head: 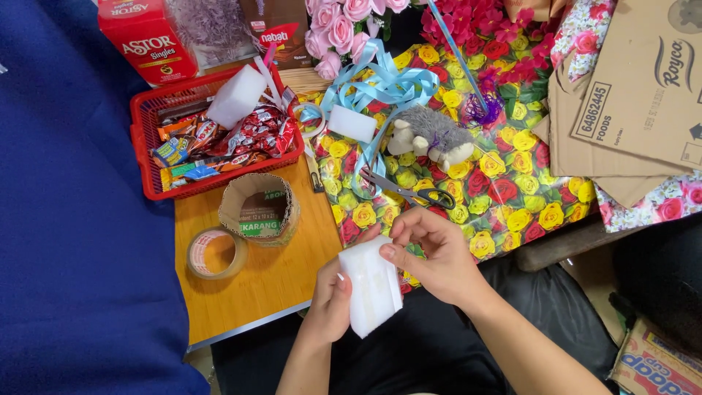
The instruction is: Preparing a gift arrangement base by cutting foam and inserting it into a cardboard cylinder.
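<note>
White foam, a flat rectangular block (pixel 373 287), sits upright between both hands over the person's dark lap, just off the near edge of the tabletop (pixel 256 285). The left hand (pixel 333 292) wraps its fingers around the block's left edge and holds it, thumb on the front face. The right hand (pixel 431 252) bends over the block's upper right corner, thumb and fingertips pinching it there. Just beyond the hands lies a sheet of wrapping paper (pixel 504 197) printed with yellow and red roses, spread across the tabletop. On the paper rest black-handled scissors (pixel 409 190), a small grey and cream plush toy (pixel 431 137), a smaller white foam piece (pixel 352 123) and loops of light blue ribbon (pixel 387 84). To the left, on the bare orange wood, lie a roll of clear tape (pixel 216 252) and, just beside it, a wider cardboard ring (pixel 257 208). Behind these stands a red plastic basket (pixel 146 146) filled with wrapped snacks (pixel 248 135), with another white foam block (pixel 235 95) lying on top. Pink artificial roses (pixel 340 29) stand at the far edge, and flattened cardboard boxes (pixel 636 88) lie to the right. Blue fabric (pixel 80 241) covers the left side.
</note>
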